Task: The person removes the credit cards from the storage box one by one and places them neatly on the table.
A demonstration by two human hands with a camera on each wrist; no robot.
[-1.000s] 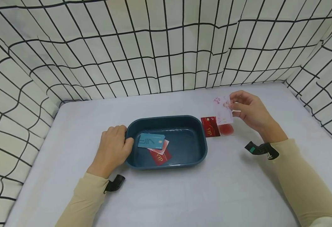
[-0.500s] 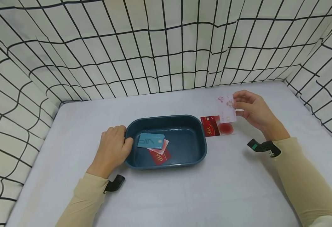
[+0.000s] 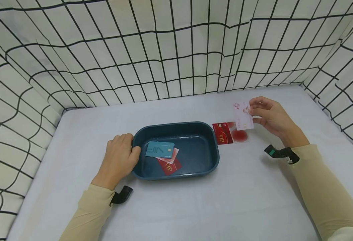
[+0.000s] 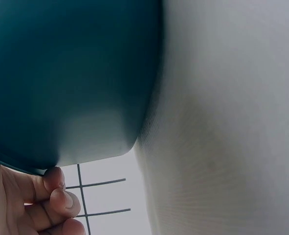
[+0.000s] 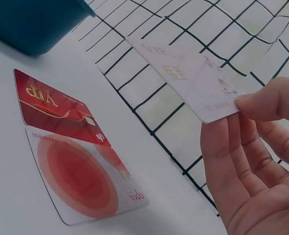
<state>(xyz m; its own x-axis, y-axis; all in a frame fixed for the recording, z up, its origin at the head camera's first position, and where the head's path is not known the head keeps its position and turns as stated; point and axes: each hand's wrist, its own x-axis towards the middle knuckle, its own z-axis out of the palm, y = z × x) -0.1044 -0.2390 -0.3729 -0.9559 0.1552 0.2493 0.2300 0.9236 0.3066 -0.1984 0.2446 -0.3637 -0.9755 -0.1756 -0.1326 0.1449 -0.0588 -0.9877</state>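
Observation:
My right hand (image 3: pixel 268 115) pinches a pale pink VIP card (image 3: pixel 242 116) between thumb and fingers, raised over the table. Below it, side by side, lie a red VIP card (image 5: pixel 61 107) and a white card with red circles (image 5: pixel 78 176), both right of the tray. My left hand (image 3: pixel 118 159) grips the left rim of a dark teal tray (image 3: pixel 197 174); in the left wrist view its fingers (image 4: pixel 63 200) curl at the rim. Inside the tray, a blue card (image 3: pixel 160 149) overlaps a white-and-red card (image 3: pixel 174 156) and another red VIP card (image 3: pixel 169 167).
A white-covered table (image 3: pixel 188 211) bears everything. Black grid netting (image 3: pixel 176 60) over pale walls rises along the back and both sides. Each wrist wears a black camera mount, the right one (image 3: pixel 280 154) with a green patch.
My right hand has moved slightly right with the pink card, uncovering more of the red-circle card beneath. The left hand stays at the tray's rim.

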